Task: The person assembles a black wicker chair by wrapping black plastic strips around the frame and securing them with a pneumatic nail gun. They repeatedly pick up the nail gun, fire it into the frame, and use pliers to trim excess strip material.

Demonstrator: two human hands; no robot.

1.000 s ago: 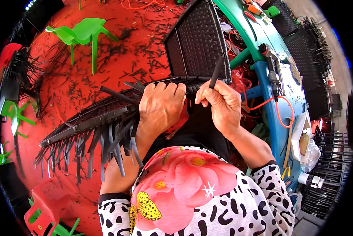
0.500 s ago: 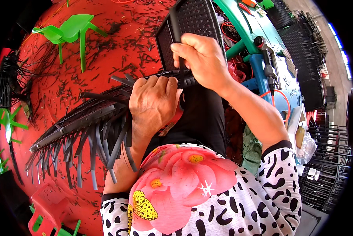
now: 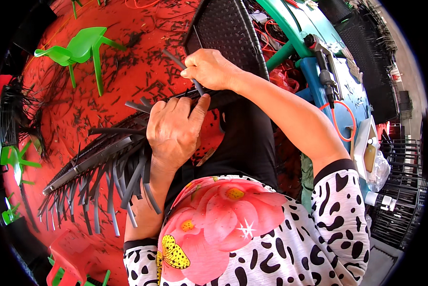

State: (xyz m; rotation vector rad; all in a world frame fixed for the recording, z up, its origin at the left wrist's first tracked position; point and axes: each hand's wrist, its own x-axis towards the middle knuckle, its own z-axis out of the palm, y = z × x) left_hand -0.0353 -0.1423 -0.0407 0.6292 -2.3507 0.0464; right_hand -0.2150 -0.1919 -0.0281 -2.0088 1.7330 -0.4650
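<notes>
My right hand [image 3: 211, 69] is closed around a flat dark grey plastic strip [image 3: 174, 59]. One end of that strip sticks out up and to the left, and the other runs down to the frame's edge beside my left thumb. My left hand [image 3: 175, 128] is curled over the upper end of a long black frame [image 3: 75, 168] with woven strips, which slants down to the left from my lap. Many loose strip ends [image 3: 113, 198] hang off its near side, and a few poke out past my left knuckles. The left fingertips are hidden beneath the hand.
Beyond my hands stands a large black woven panel [image 3: 226, 35]. To the right, a pistol-shaped power tool [image 3: 324, 71] with an orange hose lies on a blue table [image 3: 352, 93]. Green chairs [image 3: 86, 45], a red chair [image 3: 66, 252] and strip scraps are on the red floor [image 3: 142, 43].
My right hand has moved left and slightly down, and the strip in it now tilts to the left instead of standing upright. My left hand and the frame have shifted only a little.
</notes>
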